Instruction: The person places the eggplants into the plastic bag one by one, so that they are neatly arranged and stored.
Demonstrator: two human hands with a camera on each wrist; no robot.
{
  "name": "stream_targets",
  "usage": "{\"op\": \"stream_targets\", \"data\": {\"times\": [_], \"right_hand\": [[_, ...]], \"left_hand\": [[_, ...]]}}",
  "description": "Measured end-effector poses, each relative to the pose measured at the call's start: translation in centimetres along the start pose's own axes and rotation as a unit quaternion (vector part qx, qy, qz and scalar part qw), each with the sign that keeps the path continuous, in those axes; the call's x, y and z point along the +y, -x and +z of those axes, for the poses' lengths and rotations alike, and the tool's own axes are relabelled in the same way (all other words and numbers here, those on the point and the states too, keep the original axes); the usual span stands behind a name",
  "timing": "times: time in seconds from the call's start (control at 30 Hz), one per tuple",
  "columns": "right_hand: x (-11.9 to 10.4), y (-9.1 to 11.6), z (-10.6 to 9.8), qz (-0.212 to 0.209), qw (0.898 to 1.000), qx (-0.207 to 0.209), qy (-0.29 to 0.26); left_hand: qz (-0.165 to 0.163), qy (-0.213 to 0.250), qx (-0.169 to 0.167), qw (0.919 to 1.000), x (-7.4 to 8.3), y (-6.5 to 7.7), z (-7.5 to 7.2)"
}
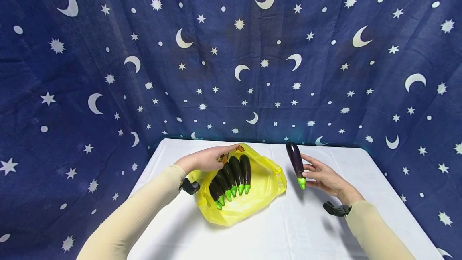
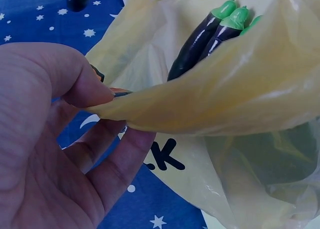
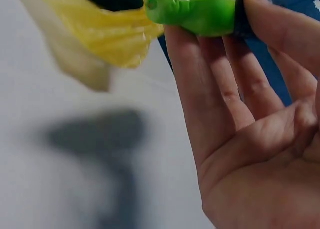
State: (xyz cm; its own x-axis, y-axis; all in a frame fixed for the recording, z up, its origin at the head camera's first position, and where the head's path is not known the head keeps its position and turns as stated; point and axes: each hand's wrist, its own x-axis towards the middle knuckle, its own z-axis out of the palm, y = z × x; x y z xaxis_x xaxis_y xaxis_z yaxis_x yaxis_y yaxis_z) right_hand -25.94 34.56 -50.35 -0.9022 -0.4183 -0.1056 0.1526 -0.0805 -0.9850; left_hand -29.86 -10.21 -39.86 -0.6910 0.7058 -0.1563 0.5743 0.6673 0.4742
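A yellow plastic bag [image 1: 265, 181] lies with its mouth spread wide. Inside it, several dark purple eggplants [image 1: 236, 171] with green stem ends lie side by side. My left hand [image 1: 205, 159] pinches the bag's rim between thumb and fingers, as the left wrist view shows closely. To the right of the bag, my right hand [image 1: 326, 177] holds a single eggplant [image 1: 296, 160] above the table, its green end pointing down and toward me. In the right wrist view the thumb and fingers grip it near the green cap [image 3: 200, 11].
A white cloth covers the table [image 1: 267, 236]. Behind it and along the sides hangs a dark blue curtain [image 1: 231, 83] with moons and stars. Each wrist wears a black camera mount, such as the right one [image 1: 336, 209].
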Motion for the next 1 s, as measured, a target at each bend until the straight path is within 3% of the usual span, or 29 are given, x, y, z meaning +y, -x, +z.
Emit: {"op": "stream_targets", "data": {"times": [0.17,0.4,0.63,1.0], "right_hand": [[0.1,-0.2,0.8,-0.02,0.996,-0.08,-0.04],[0.5,-0.6,1.7,-0.008,0.984,-0.165,-0.063],[1.5,-1.5,3.2,0.017,0.976,-0.208,-0.065],[3.2,-4.3,6.4,0.068,0.967,-0.236,-0.073]], "left_hand": [[-0.001,-0.002,-0.001,1.0,0.1,0.0,-0.1],[-0.003,0.005,-0.001,1.0,0.1,0.0,-0.1],[-0.005,0.003,-0.001,1.0,0.2,-0.1,-0.1],[-0.002,0.005,0.001,1.0,0.2,-0.3,0.0]]}}
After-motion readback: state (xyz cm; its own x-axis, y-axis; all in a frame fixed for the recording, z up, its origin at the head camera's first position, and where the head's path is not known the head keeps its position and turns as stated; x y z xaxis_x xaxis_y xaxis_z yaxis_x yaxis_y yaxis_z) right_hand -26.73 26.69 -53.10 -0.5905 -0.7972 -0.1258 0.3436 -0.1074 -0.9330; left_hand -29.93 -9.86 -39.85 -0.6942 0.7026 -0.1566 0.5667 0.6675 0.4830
